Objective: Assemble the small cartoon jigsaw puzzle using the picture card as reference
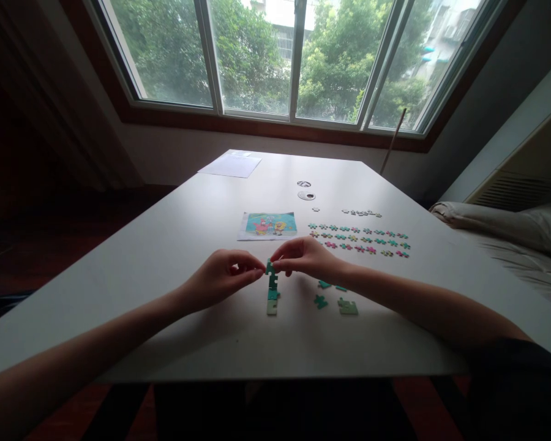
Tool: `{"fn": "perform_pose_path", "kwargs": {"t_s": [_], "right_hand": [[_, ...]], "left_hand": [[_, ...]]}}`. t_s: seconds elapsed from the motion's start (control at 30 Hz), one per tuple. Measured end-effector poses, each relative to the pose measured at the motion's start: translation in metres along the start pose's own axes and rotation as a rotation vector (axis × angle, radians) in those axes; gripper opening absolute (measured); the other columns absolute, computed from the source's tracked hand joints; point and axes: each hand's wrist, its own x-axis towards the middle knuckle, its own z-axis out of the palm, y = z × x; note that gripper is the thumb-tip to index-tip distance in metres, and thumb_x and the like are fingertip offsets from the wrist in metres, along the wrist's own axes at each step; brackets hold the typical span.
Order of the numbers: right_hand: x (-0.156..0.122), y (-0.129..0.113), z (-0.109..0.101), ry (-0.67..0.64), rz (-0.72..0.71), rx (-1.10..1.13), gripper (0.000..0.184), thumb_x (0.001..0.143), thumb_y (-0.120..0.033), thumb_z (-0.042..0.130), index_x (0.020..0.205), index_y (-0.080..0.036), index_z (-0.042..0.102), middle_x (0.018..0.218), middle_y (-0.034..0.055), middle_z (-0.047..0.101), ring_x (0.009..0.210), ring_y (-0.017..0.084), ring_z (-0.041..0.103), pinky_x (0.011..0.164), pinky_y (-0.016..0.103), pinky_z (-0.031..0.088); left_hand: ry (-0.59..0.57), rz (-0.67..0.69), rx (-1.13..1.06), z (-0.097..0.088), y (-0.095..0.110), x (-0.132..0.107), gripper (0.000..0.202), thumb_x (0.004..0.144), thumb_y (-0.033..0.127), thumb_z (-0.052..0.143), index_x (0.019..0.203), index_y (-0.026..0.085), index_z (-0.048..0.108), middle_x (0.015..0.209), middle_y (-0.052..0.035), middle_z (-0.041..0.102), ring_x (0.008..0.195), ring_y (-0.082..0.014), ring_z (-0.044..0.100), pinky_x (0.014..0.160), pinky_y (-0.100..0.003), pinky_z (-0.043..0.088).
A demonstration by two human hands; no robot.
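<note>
A green jigsaw puzzle piece (269, 267) is at the top of a short vertical strip of joined pieces (272, 295) on the white table. My right hand (308, 258) pinches this piece from its right side between thumb and fingers. From the left, my left hand (224, 274) reaches in with thumb and forefinger closed at the piece's left edge. The strip runs from darker green at the top to pale green at the bottom. Under my right forearm lie several loose green pieces, among them a pale edge piece (348, 306) and a small teal one (320, 301).
Beyond my hands lies a printed cartoon picture (270, 225). Rows of colourful puzzle pieces (366, 231) spread to its right. Farther back are two round items (307, 195) and a white sheet (233, 165). A window (257, 55) is past the table (174, 239).
</note>
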Motion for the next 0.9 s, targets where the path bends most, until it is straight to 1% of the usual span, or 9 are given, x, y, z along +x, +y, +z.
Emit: {"fn": "perform_pose_path", "kwargs": {"t_s": [0.07,0.13,0.33,0.5,0.57,0.67,0.73,0.8,0.9], "right_hand": [[-0.001,0.0,0.002,0.008,-0.011,0.03,0.02,0.065,-0.025,0.074,0.079,-0.012,0.068,0.066,0.0015,0.067,0.056,0.007,0.057,0.055,0.02,0.047],[-0.002,0.0,0.004,0.01,-0.034,0.05,0.019,0.065,-0.024,0.074,0.078,-0.012,0.067,0.065,0.0008,0.067,0.056,0.006,0.057,0.054,0.019,0.046],[-0.002,0.004,0.006,0.009,-0.087,0.079,0.021,0.064,-0.027,0.075,0.075,-0.013,0.065,0.063,-0.0004,0.065,0.058,0.007,0.059,0.052,0.019,0.047],[-0.003,0.006,0.007,-0.001,-0.145,0.048,0.023,0.065,-0.03,0.074,0.077,-0.013,0.063,0.07,0.0018,0.067,0.065,0.01,0.063,0.06,0.023,0.052],[-0.004,0.004,0.007,0.037,-0.213,-0.072,0.021,0.069,-0.032,0.071,0.078,-0.014,0.064,0.071,0.0023,0.066,0.065,0.01,0.061,0.06,0.024,0.051],[-0.008,0.002,0.004,0.144,-0.385,-0.416,0.016,0.077,-0.031,0.064,0.078,-0.015,0.065,0.068,0.0011,0.065,0.06,0.008,0.056,0.058,0.022,0.046],[-0.009,0.001,0.002,0.181,-0.496,-0.602,0.014,0.078,-0.029,0.062,0.078,-0.016,0.065,0.068,0.0004,0.065,0.058,0.007,0.053,0.057,0.021,0.044],[-0.01,0.001,0.001,0.178,-0.575,-0.686,0.013,0.079,-0.03,0.062,0.078,-0.017,0.066,0.07,0.0009,0.066,0.057,0.007,0.053,0.057,0.021,0.044],[-0.011,0.002,-0.001,0.167,-0.656,-0.739,0.014,0.08,-0.03,0.061,0.079,-0.017,0.066,0.073,0.0027,0.067,0.062,0.009,0.056,0.06,0.021,0.046]], "left_hand": [[-0.028,-0.061,-0.103,0.0,0.003,0.0,0.024,0.077,0.035,0.062,0.084,0.013,0.069,0.073,-0.0047,0.067,0.066,-0.0147,0.059,0.059,-0.025,0.049],[-0.045,-0.093,-0.154,-0.001,0.007,0.0,0.024,0.075,0.035,0.064,0.083,0.013,0.07,0.074,-0.0049,0.068,0.067,-0.0153,0.06,0.059,-0.025,0.049],[-0.062,-0.115,-0.178,-0.003,0.013,0.001,0.023,0.075,0.035,0.063,0.078,0.014,0.07,0.068,-0.0024,0.065,0.062,-0.0125,0.056,0.055,-0.022,0.045],[-0.085,-0.117,-0.189,-0.002,0.012,0.001,0.022,0.075,0.035,0.063,0.074,0.013,0.069,0.064,-0.0006,0.062,0.058,-0.0104,0.051,0.053,-0.02,0.041],[-0.073,-0.119,-0.2,-0.002,0.011,0.001,0.021,0.075,0.034,0.063,0.075,0.014,0.069,0.065,-0.0003,0.062,0.059,-0.0103,0.051,0.053,-0.02,0.041],[-0.053,-0.126,-0.219,-0.002,0.009,0.002,0.02,0.075,0.033,0.064,0.077,0.014,0.069,0.067,-0.0005,0.063,0.061,-0.0104,0.051,0.054,-0.02,0.041],[-0.05,-0.136,-0.221,-0.002,0.008,0.002,0.021,0.075,0.034,0.064,0.079,0.014,0.069,0.068,-0.0009,0.063,0.06,-0.0103,0.051,0.053,-0.02,0.041],[-0.054,-0.149,-0.212,-0.002,0.008,0.002,0.023,0.074,0.036,0.064,0.078,0.014,0.069,0.067,-0.0011,0.062,0.059,-0.0099,0.049,0.05,-0.019,0.04],[-0.053,-0.171,-0.212,-0.001,0.008,0.002,0.025,0.074,0.037,0.063,0.076,0.013,0.068,0.062,-0.0001,0.057,0.054,-0.0083,0.044,0.046,-0.017,0.035]]}}
